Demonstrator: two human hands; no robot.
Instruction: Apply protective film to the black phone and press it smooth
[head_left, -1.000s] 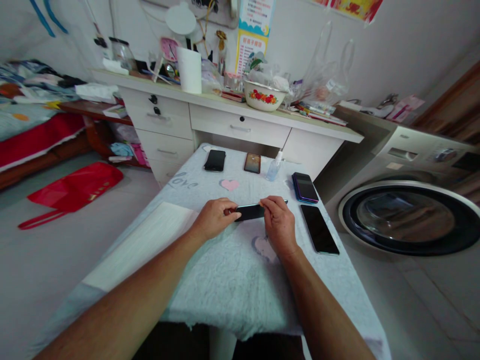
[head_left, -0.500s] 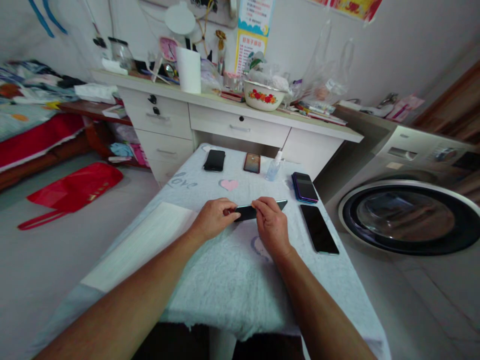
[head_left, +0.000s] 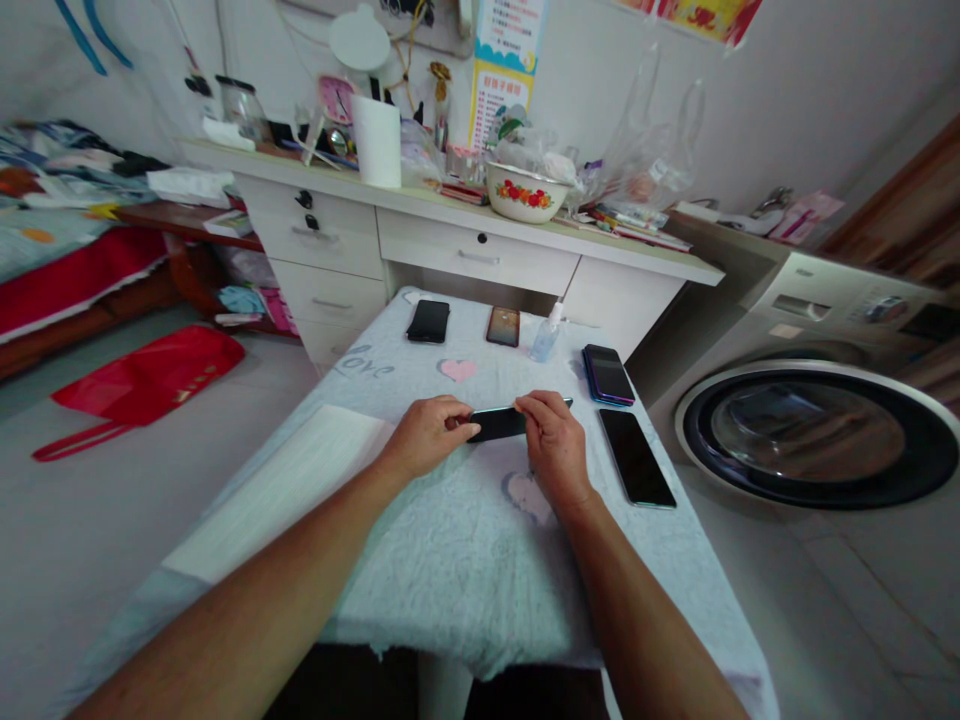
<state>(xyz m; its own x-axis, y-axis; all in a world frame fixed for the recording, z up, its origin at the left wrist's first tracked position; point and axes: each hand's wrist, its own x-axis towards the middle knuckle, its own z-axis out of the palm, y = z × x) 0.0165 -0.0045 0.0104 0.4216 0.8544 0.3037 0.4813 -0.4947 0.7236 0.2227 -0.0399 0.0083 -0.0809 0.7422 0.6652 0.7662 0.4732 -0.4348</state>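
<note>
A dark smartphone (head_left: pixel 498 424) is held tilted on its long edge just above the cloth-covered table (head_left: pixel 442 560). My left hand (head_left: pixel 429 437) pinches its left end between thumb and fingers. At the upper edge, toward the right end, the fingers of my right hand (head_left: pixel 556 445) are closed on the phone; whether something small is also between them is hidden. To the right lie a black-screened phone (head_left: pixel 637 458) and a purple-edged phone (head_left: pixel 609 375). Farther back are another black phone (head_left: pixel 428 321), a brownish phone (head_left: pixel 503 326) and a clear spray bottle (head_left: pixel 547 332).
A white sheet (head_left: pixel 292 485) lies along the table's left side. Behind stands a white desk (head_left: pixel 480 235) with a flowered bowl (head_left: pixel 527 192) and a paper roll (head_left: pixel 377 142). A washing machine (head_left: pixel 817 300) is at the right, a red bag (head_left: pixel 150 380) on the floor at left.
My right hand has slid a little to the right along the phone's upper edge, uncovering more of its dark face. My left hand keeps its hold in the same place.
</note>
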